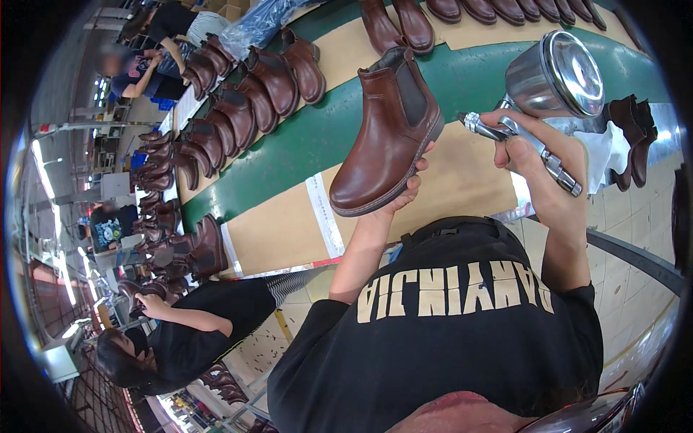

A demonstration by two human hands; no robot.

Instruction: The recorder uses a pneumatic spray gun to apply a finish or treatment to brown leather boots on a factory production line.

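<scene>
A brown leather Chelsea boot (381, 141) with a dark elastic side panel is held up over the bench, toe toward the lower left. Under its sole, my left hand (408, 191) grips it, with fingertips showing along the sole edge. To its right, my right hand (556, 155) is closed around a metal spray gun (554, 167). A shiny round metal cup (530, 76) sits on top of the gun. The gun's nozzle (469, 121) points left at the boot's heel side, a short gap away from it.
The green bench (317, 130) carries brown paper sheets (271, 227). Rows of brown boots (234, 112) stand on the left; more boots (401, 25) line the far edge. White cloth (608, 155) and dark boots (634, 137) lie right. A co-worker (180, 325) handles a boot at left.
</scene>
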